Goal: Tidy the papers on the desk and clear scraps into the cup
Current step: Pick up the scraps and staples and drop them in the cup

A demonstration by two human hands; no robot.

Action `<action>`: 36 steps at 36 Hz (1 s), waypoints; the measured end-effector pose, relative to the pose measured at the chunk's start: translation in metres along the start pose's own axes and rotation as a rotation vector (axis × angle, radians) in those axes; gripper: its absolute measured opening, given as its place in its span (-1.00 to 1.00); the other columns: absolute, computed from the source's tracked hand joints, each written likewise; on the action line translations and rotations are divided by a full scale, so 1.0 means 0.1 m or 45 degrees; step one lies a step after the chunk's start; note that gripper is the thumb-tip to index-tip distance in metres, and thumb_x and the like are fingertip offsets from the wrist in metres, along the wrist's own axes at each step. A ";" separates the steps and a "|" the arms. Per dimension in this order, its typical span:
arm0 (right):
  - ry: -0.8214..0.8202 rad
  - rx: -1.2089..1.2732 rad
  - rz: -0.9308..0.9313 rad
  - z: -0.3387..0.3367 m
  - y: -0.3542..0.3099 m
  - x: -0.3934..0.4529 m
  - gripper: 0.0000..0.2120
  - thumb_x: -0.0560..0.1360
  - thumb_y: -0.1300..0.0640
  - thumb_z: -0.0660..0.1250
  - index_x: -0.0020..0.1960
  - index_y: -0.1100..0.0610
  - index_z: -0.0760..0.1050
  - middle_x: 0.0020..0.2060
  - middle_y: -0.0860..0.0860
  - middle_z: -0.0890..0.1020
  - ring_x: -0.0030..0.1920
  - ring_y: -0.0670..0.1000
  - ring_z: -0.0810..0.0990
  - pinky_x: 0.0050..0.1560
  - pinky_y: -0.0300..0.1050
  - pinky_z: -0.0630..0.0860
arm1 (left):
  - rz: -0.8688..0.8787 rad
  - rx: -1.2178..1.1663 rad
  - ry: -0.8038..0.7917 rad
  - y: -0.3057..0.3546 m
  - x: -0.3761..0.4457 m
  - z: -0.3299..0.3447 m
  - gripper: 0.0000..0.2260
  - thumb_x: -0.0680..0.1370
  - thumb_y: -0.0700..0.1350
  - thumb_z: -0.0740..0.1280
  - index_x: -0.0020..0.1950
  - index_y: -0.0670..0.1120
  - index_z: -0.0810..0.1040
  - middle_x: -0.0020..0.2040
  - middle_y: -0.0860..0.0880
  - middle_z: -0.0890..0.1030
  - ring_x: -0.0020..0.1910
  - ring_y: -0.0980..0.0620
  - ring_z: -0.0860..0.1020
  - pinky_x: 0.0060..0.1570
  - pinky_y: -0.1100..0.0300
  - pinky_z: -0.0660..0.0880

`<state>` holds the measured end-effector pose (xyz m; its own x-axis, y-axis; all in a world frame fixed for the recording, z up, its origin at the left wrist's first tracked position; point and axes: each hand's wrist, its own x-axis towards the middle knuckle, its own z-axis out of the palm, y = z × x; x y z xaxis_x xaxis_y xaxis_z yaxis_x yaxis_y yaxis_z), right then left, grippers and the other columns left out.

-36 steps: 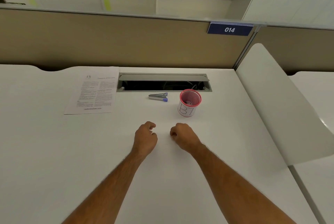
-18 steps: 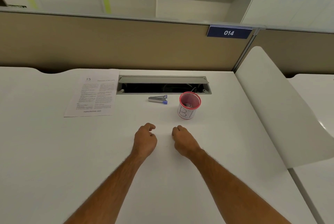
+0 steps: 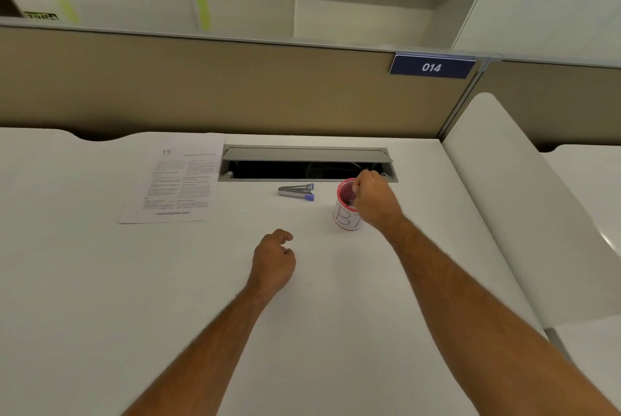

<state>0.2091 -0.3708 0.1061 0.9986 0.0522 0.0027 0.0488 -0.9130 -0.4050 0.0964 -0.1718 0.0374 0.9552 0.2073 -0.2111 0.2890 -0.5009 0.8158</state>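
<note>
A white paper cup [image 3: 343, 218] with a red rim and handwritten letters stands on the white desk [image 3: 100, 281], right of centre. My right hand [image 3: 374, 200] hovers over the cup's mouth with its fingers bunched and pointing down at the rim. The fingertips are hidden, so I cannot tell whether they hold anything. My left hand [image 3: 274, 261] rests on the desk in a loose fist, nearer to me and left of the cup, with nothing visible in it. A neat stack of printed papers [image 3: 178, 180] lies at the back left.
A small metal clip with a blue tip [image 3: 296, 191] lies between the papers and the cup. Behind it is an open cable slot [image 3: 305, 163] in the desk. A beige partition [image 3: 235, 89] closes the back, and a white curved side panel [image 3: 504, 197] rises on the right.
My right hand has left the desk near the left hand and moved forward and right, to above the cup. The left hand has stayed in place.
</note>
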 end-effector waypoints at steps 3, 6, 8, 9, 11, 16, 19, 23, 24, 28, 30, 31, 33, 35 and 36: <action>-0.026 -0.092 -0.015 -0.01 0.04 0.09 -0.70 0.55 0.25 0.34 0.27 0.24 0.44 0.22 0.18 0.51 0.24 0.16 0.47 0.22 0.10 0.54 | -0.002 0.000 0.001 -0.05 0.04 -0.01 -0.69 0.57 -0.32 0.23 0.27 -0.10 0.54 0.27 -0.08 0.55 0.09 0.04 0.51 0.08 0.22 0.48; -0.005 -0.151 -0.034 0.00 0.08 0.15 -0.74 0.56 0.20 0.34 0.23 0.22 0.47 0.19 0.18 0.52 0.22 0.16 0.48 0.19 0.12 0.57 | -0.022 0.000 0.001 -0.11 0.07 -0.01 -0.71 0.57 -0.30 0.25 0.25 -0.09 0.54 0.27 -0.08 0.55 0.09 0.06 0.50 0.07 0.25 0.46; 0.017 -0.163 -0.047 0.00 0.10 0.18 -0.76 0.57 0.18 0.34 0.22 0.20 0.49 0.18 0.17 0.52 0.21 0.15 0.48 0.19 0.10 0.57 | -0.039 -0.001 -0.001 -0.14 0.09 0.00 -0.72 0.57 -0.30 0.26 0.25 -0.08 0.54 0.28 -0.08 0.55 0.12 0.04 0.52 0.06 0.26 0.45; 0.031 -0.158 -0.056 0.00 0.12 0.20 -0.77 0.58 0.18 0.33 0.21 0.19 0.50 0.17 0.17 0.52 0.20 0.14 0.48 0.19 0.09 0.57 | -0.044 0.002 -0.002 -0.15 0.10 0.00 -0.72 0.57 -0.30 0.27 0.25 -0.08 0.54 0.28 -0.08 0.55 0.14 0.03 0.52 0.05 0.26 0.45; 0.047 -0.141 -0.069 0.00 0.13 0.22 -0.81 0.60 0.16 0.30 0.19 0.17 0.51 0.17 0.16 0.53 0.20 0.13 0.48 0.20 0.07 0.57 | -0.047 0.008 -0.001 -0.17 0.12 0.01 -0.72 0.57 -0.30 0.28 0.25 -0.08 0.54 0.27 -0.09 0.55 0.11 0.05 0.52 0.05 0.27 0.44; 0.072 -0.098 -0.079 0.00 0.13 0.23 -0.82 0.59 0.17 0.33 0.17 0.17 0.53 0.18 0.14 0.54 0.21 0.12 0.50 0.22 0.06 0.57 | -0.045 0.025 0.003 -0.19 0.13 0.04 -0.73 0.56 -0.30 0.29 0.23 -0.08 0.55 0.25 -0.09 0.56 0.07 0.06 0.50 0.04 0.26 0.45; 0.128 -0.056 -0.082 -0.03 0.11 0.21 -0.85 0.59 0.19 0.32 0.14 0.19 0.54 0.15 0.14 0.56 0.18 0.12 0.51 0.21 0.04 0.56 | -0.037 0.027 -0.002 -0.18 0.13 0.04 -0.71 0.56 -0.32 0.27 0.24 -0.09 0.55 0.26 -0.08 0.55 0.14 0.01 0.54 0.06 0.26 0.46; 0.267 0.039 -0.163 -0.04 0.02 0.07 -0.87 0.56 0.24 0.31 0.09 0.21 0.56 0.09 0.13 0.57 0.12 0.11 0.52 0.08 -0.04 0.55 | -0.026 0.037 -0.001 -0.17 0.11 0.06 -0.68 0.55 -0.36 0.23 0.23 -0.10 0.56 0.24 -0.10 0.56 0.12 -0.01 0.54 0.03 0.25 0.47; 0.293 0.067 -0.208 -0.02 -0.02 0.01 -0.88 0.55 0.25 0.32 0.06 0.22 0.57 0.06 0.13 0.57 0.08 0.10 0.52 0.04 -0.03 0.55 | -0.024 0.040 0.000 -0.17 0.11 0.06 -0.68 0.55 -0.37 0.22 0.22 -0.10 0.56 0.23 -0.09 0.56 0.09 0.01 0.53 0.03 0.25 0.47; 0.128 0.157 -0.405 0.21 -0.17 -0.34 -0.89 0.54 0.27 0.30 -0.06 0.23 0.61 -0.09 0.13 0.59 -0.09 0.11 0.54 -0.05 -0.02 0.49 | -0.023 0.053 0.003 -0.18 0.07 0.06 -0.65 0.53 -0.40 0.20 0.22 -0.11 0.57 0.23 -0.09 0.57 0.06 0.05 0.51 0.05 0.26 0.45; -0.092 0.153 -0.420 0.38 -0.18 -0.52 -0.88 0.52 0.26 0.32 -0.05 0.21 0.64 -0.11 0.12 0.61 -0.08 0.12 0.57 -0.03 -0.02 0.49 | -0.023 0.060 0.005 -0.17 0.05 0.07 -0.65 0.53 -0.40 0.19 0.21 -0.11 0.57 0.24 -0.09 0.57 0.09 0.02 0.53 0.07 0.26 0.44; -0.189 0.137 -0.394 0.47 -0.16 -0.60 -0.88 0.52 0.25 0.33 -0.02 0.20 0.65 -0.09 0.12 0.62 -0.06 0.11 0.57 -0.01 -0.02 0.50 | -0.023 0.061 0.010 -0.17 0.04 0.07 -0.65 0.53 -0.40 0.19 0.22 -0.11 0.57 0.24 -0.09 0.57 0.12 -0.01 0.54 0.08 0.26 0.44; -0.326 0.106 -0.310 0.63 -0.11 -0.74 -0.87 0.52 0.22 0.35 0.02 0.17 0.65 -0.06 0.11 0.63 -0.04 0.09 0.58 0.00 -0.04 0.52 | -0.022 0.074 0.018 -0.16 0.02 0.08 -0.65 0.54 -0.39 0.20 0.23 -0.11 0.56 0.25 -0.09 0.57 0.19 -0.04 0.55 0.11 0.27 0.44; -0.421 0.069 -0.251 0.76 -0.05 -0.86 -0.85 0.52 0.20 0.34 0.03 0.17 0.66 -0.05 0.10 0.63 -0.03 0.09 0.58 0.01 -0.04 0.53 | -0.019 0.083 0.023 -0.15 -0.01 0.09 -0.65 0.54 -0.40 0.20 0.23 -0.10 0.56 0.26 -0.09 0.56 0.21 -0.05 0.55 0.13 0.26 0.45; -0.452 0.060 -0.232 0.81 -0.02 -0.92 -0.85 0.52 0.20 0.34 0.03 0.16 0.66 -0.05 0.09 0.63 -0.03 0.08 0.59 0.02 -0.05 0.55 | -0.016 0.083 0.025 -0.15 -0.02 0.09 -0.65 0.54 -0.39 0.20 0.23 -0.11 0.56 0.26 -0.10 0.56 0.22 -0.05 0.55 0.15 0.24 0.46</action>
<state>0.1160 -0.3406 0.0329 0.9048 0.3558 -0.2340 0.2158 -0.8568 -0.4684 0.0909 -0.1720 0.0210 0.9503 0.2296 -0.2102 0.3050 -0.5520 0.7760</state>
